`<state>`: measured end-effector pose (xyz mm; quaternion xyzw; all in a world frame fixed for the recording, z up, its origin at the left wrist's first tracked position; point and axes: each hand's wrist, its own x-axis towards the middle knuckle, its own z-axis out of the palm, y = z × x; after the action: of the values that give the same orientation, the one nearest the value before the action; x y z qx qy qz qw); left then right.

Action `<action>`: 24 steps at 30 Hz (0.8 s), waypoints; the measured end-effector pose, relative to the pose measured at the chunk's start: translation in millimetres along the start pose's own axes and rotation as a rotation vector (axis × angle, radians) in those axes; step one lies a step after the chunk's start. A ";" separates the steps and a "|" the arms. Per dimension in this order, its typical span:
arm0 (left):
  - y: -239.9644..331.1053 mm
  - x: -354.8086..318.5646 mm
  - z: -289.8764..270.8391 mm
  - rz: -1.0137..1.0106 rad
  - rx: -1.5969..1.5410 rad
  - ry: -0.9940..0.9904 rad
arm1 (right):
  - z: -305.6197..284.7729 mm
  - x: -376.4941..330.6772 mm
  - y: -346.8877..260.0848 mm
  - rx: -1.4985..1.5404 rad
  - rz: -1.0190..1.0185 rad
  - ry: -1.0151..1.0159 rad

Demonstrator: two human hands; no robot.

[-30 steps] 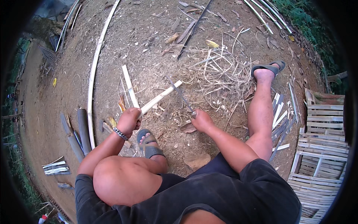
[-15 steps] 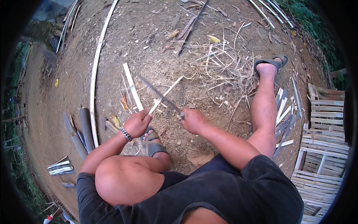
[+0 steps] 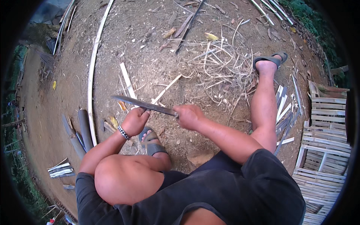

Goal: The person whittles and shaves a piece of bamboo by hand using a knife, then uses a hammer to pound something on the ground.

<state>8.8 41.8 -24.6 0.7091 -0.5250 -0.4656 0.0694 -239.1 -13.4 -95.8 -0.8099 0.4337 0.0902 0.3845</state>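
Over soil, the left hand grips a slim pale strip, the right hand a dark knife.

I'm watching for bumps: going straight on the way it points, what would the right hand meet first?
Leaving aside the knife it grips, the right hand would probably meet the wood strip held in the left hand, though depth is hard to judge here.

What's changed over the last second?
The right hand shifted left, swinging the knife tip left and nearer the person; in view, the blade now crosses the wood strip close to the left hand. The strip looks narrower. Both holds stayed, as did the shavings pile.
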 end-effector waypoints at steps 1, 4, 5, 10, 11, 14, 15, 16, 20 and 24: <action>-5.4 -1.1 7.0 -0.026 -0.030 -0.012 | -4.4 0.9 10.2 0.029 0.062 -0.047; -19.6 -0.9 15.6 0.159 -0.032 0.051 | -22.0 14.4 39.7 0.092 0.275 -0.045; -20.7 -0.9 15.5 0.136 -0.047 0.046 | -21.9 13.1 38.3 0.051 0.261 -0.013; -4.1 -0.2 4.1 0.025 -0.060 -0.020 | -11.0 0.5 10.7 -0.016 0.028 -0.052; -21.0 0.8 7.4 0.085 -0.059 0.008 | -21.6 4.3 -0.3 0.006 0.123 -0.222; -21.0 -0.7 17.7 0.148 -0.087 0.066 | -24.8 13.9 66.2 0.214 0.382 -0.061; -17.9 0.1 18.9 0.182 -0.033 0.091 | -24.8 12.6 76.2 -0.046 0.213 0.108; -16.0 4.0 14.8 0.161 -0.048 0.078 | -22.2 17.8 81.5 -0.038 0.238 0.078; -25.5 4.0 14.9 0.136 -0.108 0.069 | -24.1 19.0 38.2 -0.043 0.271 -0.144; -23.9 3.2 16.0 0.086 -0.130 0.026 | -27.0 6.6 77.0 -0.010 0.297 -0.027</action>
<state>13.3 55.9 -49.5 0.6857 -0.5228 -0.4862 0.1419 -299.5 -61.8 -122.3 -0.7374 0.5430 0.1593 0.3688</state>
